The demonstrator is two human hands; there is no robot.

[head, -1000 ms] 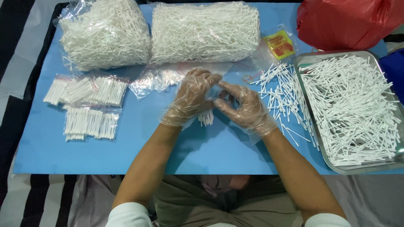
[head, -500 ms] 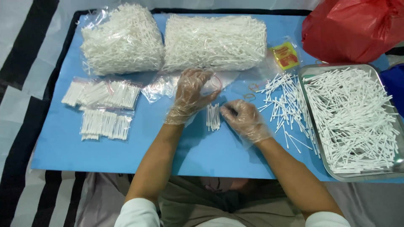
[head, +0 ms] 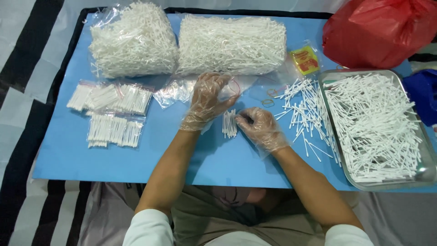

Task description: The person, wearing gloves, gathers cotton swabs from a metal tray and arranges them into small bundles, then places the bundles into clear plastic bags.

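Note:
Both my hands wear clear plastic gloves. My left hand reaches up the blue mat, its bent fingers pinching at a pile of empty clear bags; a red rubber band shows by its fingertips. A small bundle of white cotton swabs lies on the mat between my hands. My right hand is curled, and its fingertips hold the bundle's right side. Loose swabs lie scattered just right of that hand.
A metal tray heaped with swabs sits at the right. Two big bags of swabs lie at the back, packed small bags at the left. A red plastic bag, a yellow packet and rubber bands are at the back right.
My hands parted. The swab bundle went from both hands down onto the mat, and my left hand moved up to the clear bags. The right hand stayed by the bundle.

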